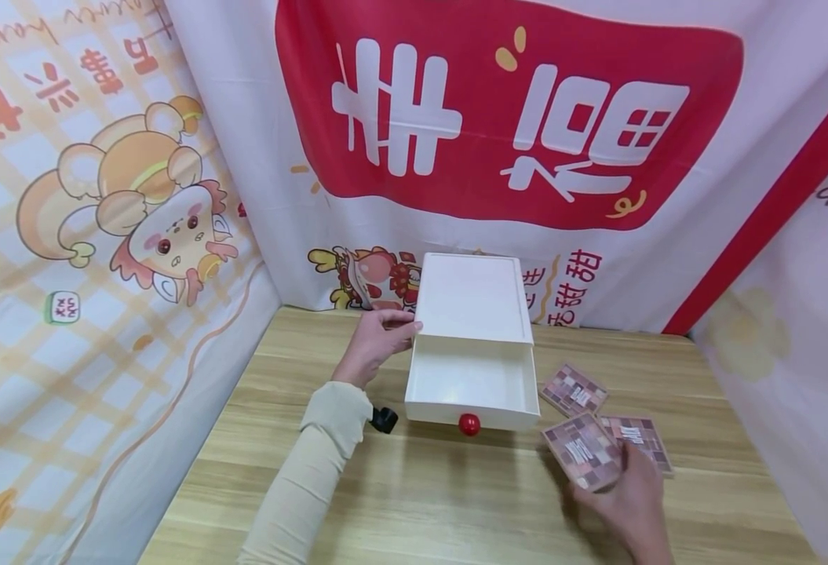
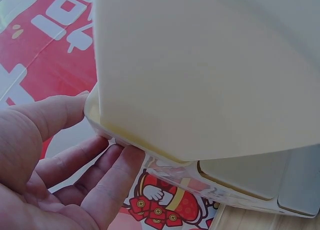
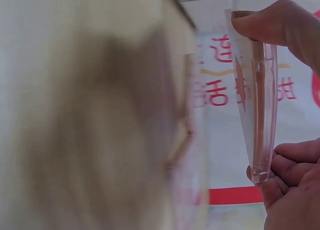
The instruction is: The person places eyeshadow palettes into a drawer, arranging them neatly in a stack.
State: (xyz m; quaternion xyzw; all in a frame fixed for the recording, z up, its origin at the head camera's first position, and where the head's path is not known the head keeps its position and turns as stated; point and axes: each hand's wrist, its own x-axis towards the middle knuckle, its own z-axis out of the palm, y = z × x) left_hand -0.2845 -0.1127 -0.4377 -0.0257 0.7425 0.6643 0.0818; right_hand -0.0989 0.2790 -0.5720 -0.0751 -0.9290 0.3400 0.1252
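Note:
A white drawer box [image 1: 473, 294] stands on the wooden table with its drawer [image 1: 435, 412] pulled out; the drawer's inside looks bare and a red knob [image 1: 469, 424] sits on its front. My left hand [image 1: 378, 343] grips the box's left edge, thumb and fingertips on either side of the corner in the left wrist view. In my right hand [image 1: 631, 502] an eyeshadow palette [image 3: 259, 105] is pinched by its edges between thumb and fingers, raised above the table right of the drawer. Two more palettes lie there, one [image 1: 574, 388] beside the box, another [image 1: 647, 441] partly covered by my hand.
The wooden table [image 1: 300, 345] ends at a fabric backdrop [image 1: 258, 157] printed in red and white, with more printed cloth hanging on the left and right. A small black object [image 1: 384, 420] shows at my left wrist.

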